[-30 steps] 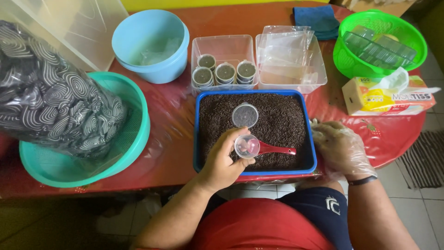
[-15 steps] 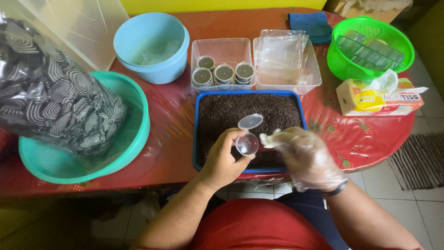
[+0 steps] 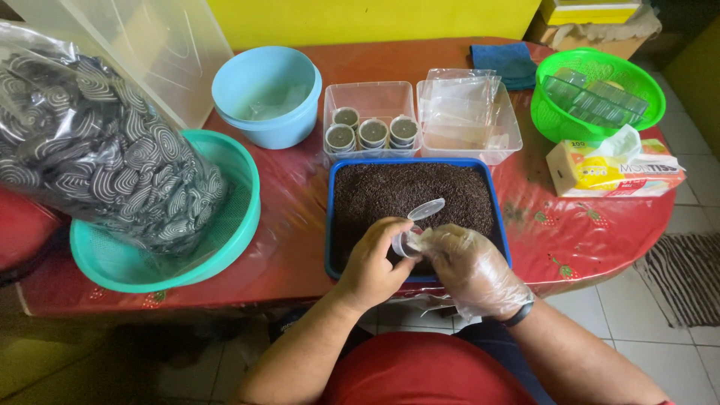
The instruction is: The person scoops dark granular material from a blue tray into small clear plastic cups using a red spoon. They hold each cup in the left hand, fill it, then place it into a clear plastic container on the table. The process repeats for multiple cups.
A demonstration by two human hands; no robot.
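Both hands [image 3: 420, 262] around small clear cup [image 3: 403, 241]

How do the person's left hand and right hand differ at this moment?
The left hand is bare, while the right hand wears a thin clear plastic glove. The left hand holds the small clear cup with its hinged lid open; the right hand's fingers only reach to the cup's mouth. The right wrist carries a dark band, the left wrist none. Both hands are over the blue tray of dark grains.
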